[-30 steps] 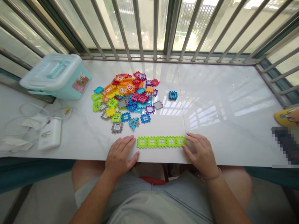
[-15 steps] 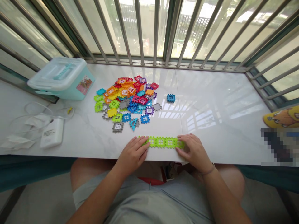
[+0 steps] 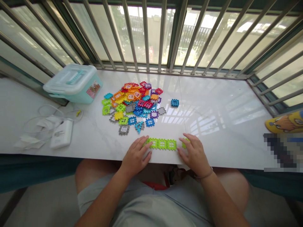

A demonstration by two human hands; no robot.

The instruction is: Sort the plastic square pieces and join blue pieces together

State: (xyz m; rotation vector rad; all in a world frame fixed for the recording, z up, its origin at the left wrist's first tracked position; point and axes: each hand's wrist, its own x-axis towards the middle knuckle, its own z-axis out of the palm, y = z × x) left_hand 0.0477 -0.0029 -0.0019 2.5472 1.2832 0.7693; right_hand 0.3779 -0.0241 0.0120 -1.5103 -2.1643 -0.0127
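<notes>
A strip of joined lime-green toothed window tiles (image 3: pixel 162 143) lies flat near the table's front edge. My left hand (image 3: pixel 137 154) rests over its left end, fingers laid across it and thumb on the near side. A short gap past the strip's right end, a separate green window tile (image 3: pixel 185 143) sits partly hidden under my right hand (image 3: pixel 194 154). Its fingers reach over the tile, with the thumb at the near left. Beyond the hands is a heap of toothed tiles (image 3: pixel 131 96) in many colours. A small stack of blue tiles (image 3: pixel 175 103) stands apart to its right.
A lidded teal box (image 3: pixel 87 91) stands at the back left. Closer on that side are a white power bank (image 3: pixel 62 134), cables and crumpled tissues (image 3: pixel 30 142). A yellow cartoon-printed object (image 3: pixel 284 122) is at the far right. Metal window bars (image 3: pixel 163 37) line the back.
The rightmost green tile has come apart from the strip, moving right with my right hand. My left hand stays at the strip's left end. The camera view has shifted slightly.
</notes>
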